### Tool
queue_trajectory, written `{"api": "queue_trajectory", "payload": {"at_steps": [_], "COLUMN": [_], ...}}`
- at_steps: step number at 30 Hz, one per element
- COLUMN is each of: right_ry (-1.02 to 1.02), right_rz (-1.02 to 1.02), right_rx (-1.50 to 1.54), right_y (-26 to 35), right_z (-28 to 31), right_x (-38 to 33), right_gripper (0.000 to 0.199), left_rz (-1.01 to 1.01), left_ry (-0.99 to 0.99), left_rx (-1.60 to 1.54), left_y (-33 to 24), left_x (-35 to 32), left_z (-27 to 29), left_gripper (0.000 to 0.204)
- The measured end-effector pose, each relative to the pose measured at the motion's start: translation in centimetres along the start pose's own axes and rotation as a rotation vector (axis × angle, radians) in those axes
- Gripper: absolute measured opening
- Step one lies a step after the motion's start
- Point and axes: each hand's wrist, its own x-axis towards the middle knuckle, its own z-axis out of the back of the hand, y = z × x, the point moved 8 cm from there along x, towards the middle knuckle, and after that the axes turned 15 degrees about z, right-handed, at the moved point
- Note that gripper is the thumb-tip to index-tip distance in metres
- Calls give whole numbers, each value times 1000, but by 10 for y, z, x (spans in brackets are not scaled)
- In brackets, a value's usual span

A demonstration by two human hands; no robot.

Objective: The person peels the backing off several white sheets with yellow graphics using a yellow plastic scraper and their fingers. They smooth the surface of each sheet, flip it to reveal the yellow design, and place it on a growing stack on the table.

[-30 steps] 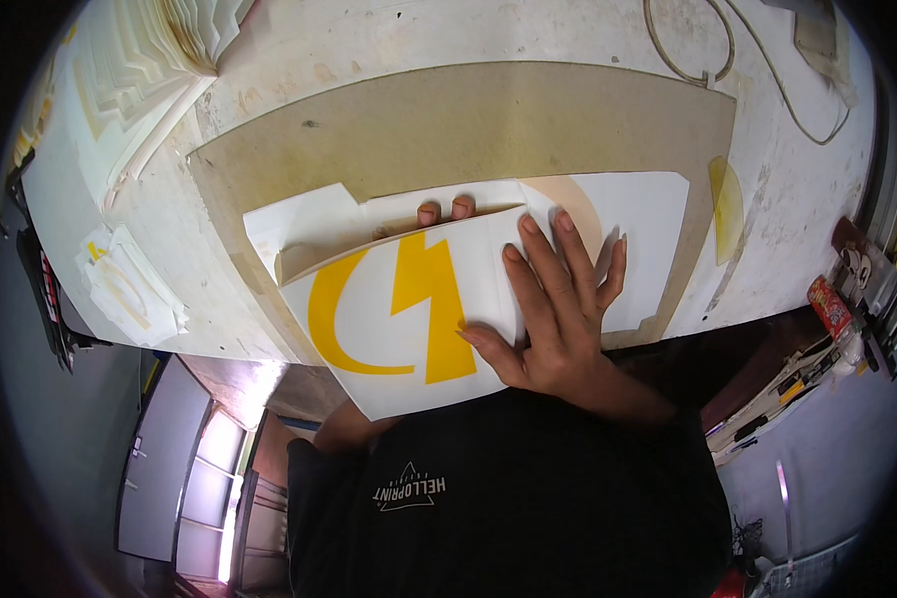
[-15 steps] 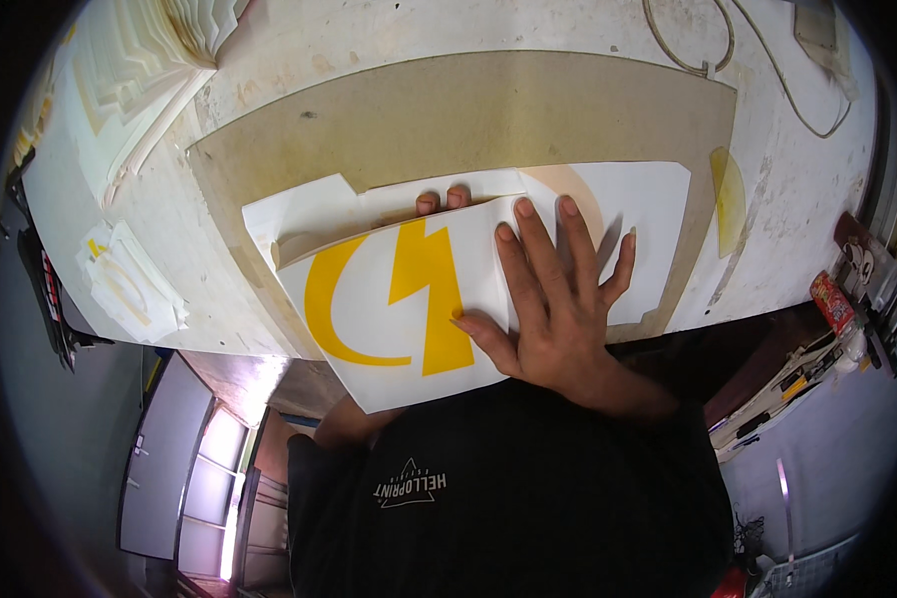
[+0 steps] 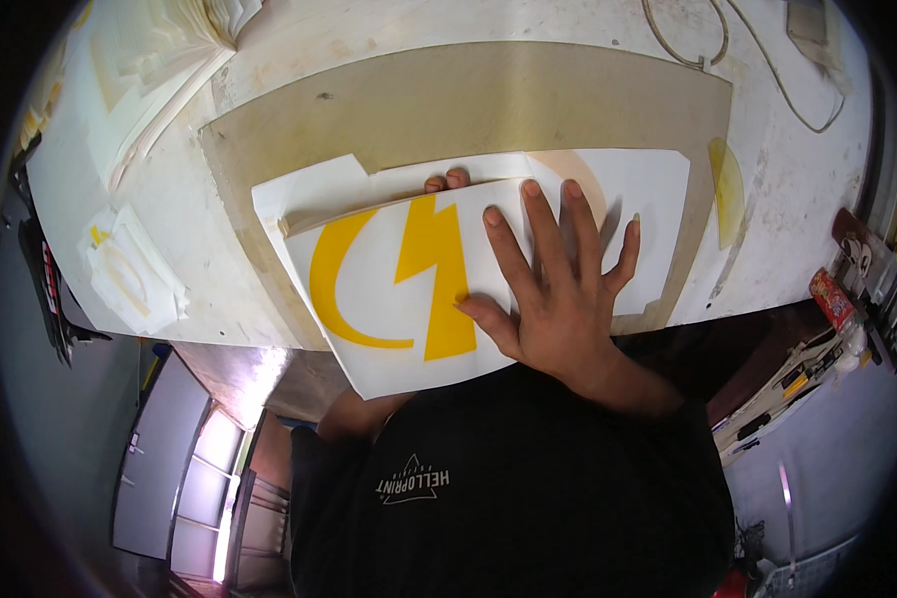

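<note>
A white sticker sheet [image 3: 369,299] with a yellow curve and a yellow bolt-like shape lies folded over at the table's near edge. My right hand [image 3: 563,299] presses flat on its right part, fingers spread and thumb on the yellow shape. My left hand [image 3: 446,181] reaches underneath; only two stretched fingertips show past the sheet's far edge, and the rest is hidden. Below and to the right lies another white sheet [image 3: 648,229] with a pale beige curve. Both rest on a tan cutting mat [image 3: 448,100].
Thick folded white sheets [image 3: 159,70] stand at the far left. A small pile of white scraps [image 3: 135,284] lies at the left edge. A yellow translucent half-round piece [image 3: 726,194] is right of the mat, with a thin cable [image 3: 787,95] farther back. A red packet [image 3: 832,297] sits at the right.
The folded sheet and both hands appear slightly higher and nearer the far side, as the whole view has shifted a little. My right hand stays spread on the sheet.
</note>
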Motion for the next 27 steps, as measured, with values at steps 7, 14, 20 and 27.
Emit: {"api": "queue_trajectory", "payload": {"at_steps": [7,14,20,27], "right_ry": [-6,-14,-9,-22], "right_rz": [13,24,11,-4], "right_rx": [-50,-94,-138,-135], "right_y": [0,5,5,7], "right_z": [-1,0,-4,-3], "right_x": [0,1,1,0], "right_gripper": [70,69,70,71], "left_rz": [-255,-878,-1133,-304], "left_ry": [-338,-1365,-998,-563], "left_rx": [1270,2152,2322,2773], "left_y": [-56,-181,-121,-31], "left_x": [-51,-189,-143,-58], "left_z": [-20,-37,-106,-65], "left_gripper": [64,62,51,52]}}
